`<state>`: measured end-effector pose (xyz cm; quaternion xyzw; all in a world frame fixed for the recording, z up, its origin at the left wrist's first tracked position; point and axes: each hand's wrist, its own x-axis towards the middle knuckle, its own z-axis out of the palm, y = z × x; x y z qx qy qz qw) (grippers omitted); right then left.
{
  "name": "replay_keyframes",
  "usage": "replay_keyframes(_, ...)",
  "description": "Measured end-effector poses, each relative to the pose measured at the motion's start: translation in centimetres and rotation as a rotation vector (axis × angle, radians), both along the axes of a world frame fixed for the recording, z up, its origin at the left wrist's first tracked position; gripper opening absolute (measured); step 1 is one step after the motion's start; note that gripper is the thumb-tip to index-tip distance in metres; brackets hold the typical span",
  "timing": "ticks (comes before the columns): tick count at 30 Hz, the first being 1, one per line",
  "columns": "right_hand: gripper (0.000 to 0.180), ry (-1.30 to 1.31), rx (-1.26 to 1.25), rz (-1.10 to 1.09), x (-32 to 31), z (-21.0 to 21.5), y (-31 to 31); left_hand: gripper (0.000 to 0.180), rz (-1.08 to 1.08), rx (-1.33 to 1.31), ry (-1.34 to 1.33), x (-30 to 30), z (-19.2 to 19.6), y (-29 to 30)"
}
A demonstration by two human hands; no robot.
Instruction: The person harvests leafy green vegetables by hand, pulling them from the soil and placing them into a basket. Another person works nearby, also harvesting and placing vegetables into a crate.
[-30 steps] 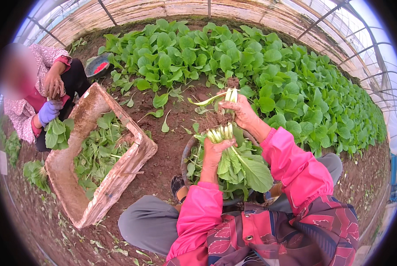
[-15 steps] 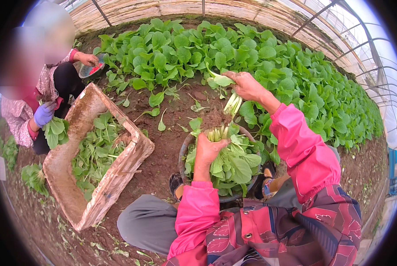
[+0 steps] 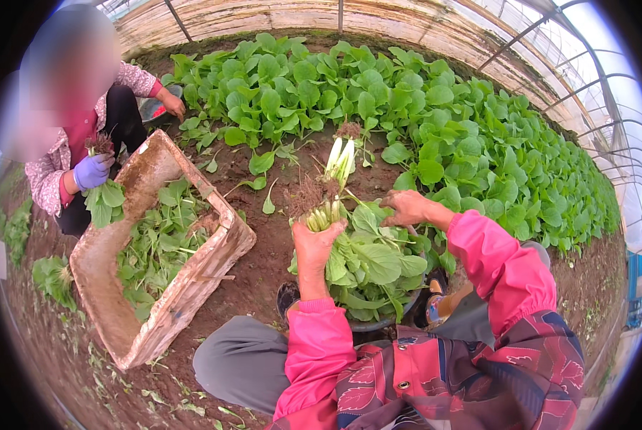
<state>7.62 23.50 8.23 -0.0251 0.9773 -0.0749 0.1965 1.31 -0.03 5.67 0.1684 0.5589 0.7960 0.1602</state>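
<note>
My left hand is closed around a bunch of leafy greens, gripping the pale stems with the muddy roots upward. The leaves hang over a round tub, mostly hidden beneath them. Just beyond that fist, more greens with white stems stand roots up, their lower part running down behind the bunch. My right hand is beside the leaves on the right, fingers apart and seemingly off the stems. Whether its fingertips touch a leaf is hard to make out.
A worn, pale crate with loose greens stands at left. Behind it a crouching co-worker's purple-gloved hand holds greens; their bare hand is near a bowl. Growing greens fill the bed ahead and right.
My right hand has come down and nearer, away from the white-stemmed greens it held. Those greens now stand roots up, farther left. My left hand has shifted slightly left, still gripping its bunch.
</note>
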Motion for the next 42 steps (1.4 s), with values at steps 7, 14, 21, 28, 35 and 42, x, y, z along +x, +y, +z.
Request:
replay_keyframes(7,0.046,0.438,-1.465,-0.592,-4.3,2.9,-7.6,0.027,-0.040,0.105,-0.111,1.1,1.4,1.0)
replay_keyframes(14,0.034,0.611,-1.415,-0.521,-7.2,6.1,-4.7,0.029,-0.168,0.537,-0.395,1.7,0.1,2.4)
replay_keyframes(21,0.036,0.528,-0.174,-0.090,-3.4,10.6,-6.9,0.026,0.073,0.521,-0.478,0.9,-0.6,2.3)
replay_keyframes(28,0.039,0.555,-0.079,-0.219,-2.0,2.4,-12.5,0.027,0.365,0.329,-0.412,0.8,-2.4,4.2)
replay_keyframes(35,0.030,0.637,-0.421,-0.358,-2.3,0.2,-12.9,0.024,0.477,0.114,-0.252,0.5,-2.4,4.0)
replay_keyframes(42,0.030,0.694,-0.233,-0.282,-2.0,3.7,-11.3,0.026,0.298,0.383,-0.357,0.4,-1.5,3.0)
